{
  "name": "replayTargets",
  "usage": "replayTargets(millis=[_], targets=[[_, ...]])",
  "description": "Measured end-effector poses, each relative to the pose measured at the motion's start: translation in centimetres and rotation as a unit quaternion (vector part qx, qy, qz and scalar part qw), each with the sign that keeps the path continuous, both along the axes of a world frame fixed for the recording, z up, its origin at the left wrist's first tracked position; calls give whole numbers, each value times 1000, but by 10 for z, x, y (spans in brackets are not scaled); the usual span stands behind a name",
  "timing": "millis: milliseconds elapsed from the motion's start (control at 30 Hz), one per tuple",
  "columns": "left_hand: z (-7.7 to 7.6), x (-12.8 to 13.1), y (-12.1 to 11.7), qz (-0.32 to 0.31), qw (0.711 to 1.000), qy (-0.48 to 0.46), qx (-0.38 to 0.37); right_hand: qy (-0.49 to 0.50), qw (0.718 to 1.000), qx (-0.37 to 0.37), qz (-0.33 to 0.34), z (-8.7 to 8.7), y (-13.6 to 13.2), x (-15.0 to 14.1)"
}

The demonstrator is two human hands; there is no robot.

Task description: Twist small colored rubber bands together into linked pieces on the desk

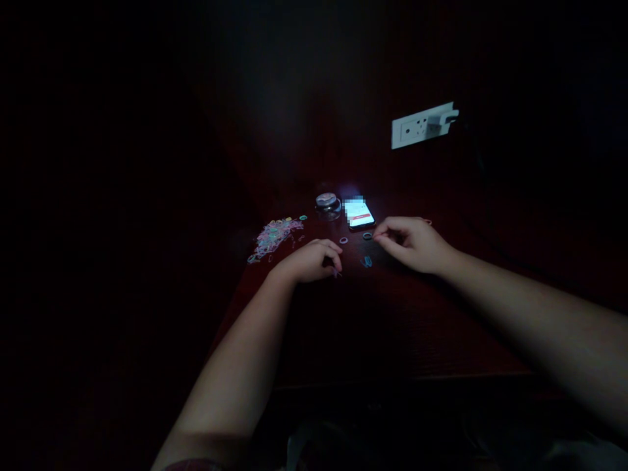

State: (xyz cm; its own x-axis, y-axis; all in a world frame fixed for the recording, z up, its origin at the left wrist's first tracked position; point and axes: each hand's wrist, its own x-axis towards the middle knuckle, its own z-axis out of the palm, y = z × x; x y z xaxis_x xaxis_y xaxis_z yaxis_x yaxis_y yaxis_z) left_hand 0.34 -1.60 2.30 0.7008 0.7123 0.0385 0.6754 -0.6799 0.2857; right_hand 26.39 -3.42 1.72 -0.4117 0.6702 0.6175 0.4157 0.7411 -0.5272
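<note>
My left hand (314, 260) is bent over the dark red table, its fingers curled together on a small purplish elastic band (336, 273). My right hand (411, 243) has its thumb and fingertips pinched together, right beside a dark teal ring-shaped band (367, 236). Whether they touch it or hold something else is too dim to tell. Between the hands lie a pink ring-shaped band (343, 241) and a few blue bands (367, 261). To the left of my left hand is a heap of small coloured bands (275, 237), mostly pink with some green and yellow.
Beyond the hands stand a round, lidded container (327, 201) and a phone (360, 214) with a lit screen. A reddish band (426, 222) lies behind my right hand. On the back wall is a white socket plate (415, 127) with a plug in it. The surroundings are very dark.
</note>
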Motion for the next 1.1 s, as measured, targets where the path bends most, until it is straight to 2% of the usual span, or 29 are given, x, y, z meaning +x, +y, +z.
replayTargets(millis=[167,300,467,1100], targets=[[0,0,0,4,1000,-12,13,-1,1000,-1,-9,0,0,0],[3,0,-3,10,1000,1,-6,0,1000,-4,-4,0,0,0],[4,0,-3,-15,999,23,-27,-2,1000,-5,-5,1,-1,1],[-2,5,-4,-14,1000,-15,7,2,1000,-19,-9,2,-2,0]])
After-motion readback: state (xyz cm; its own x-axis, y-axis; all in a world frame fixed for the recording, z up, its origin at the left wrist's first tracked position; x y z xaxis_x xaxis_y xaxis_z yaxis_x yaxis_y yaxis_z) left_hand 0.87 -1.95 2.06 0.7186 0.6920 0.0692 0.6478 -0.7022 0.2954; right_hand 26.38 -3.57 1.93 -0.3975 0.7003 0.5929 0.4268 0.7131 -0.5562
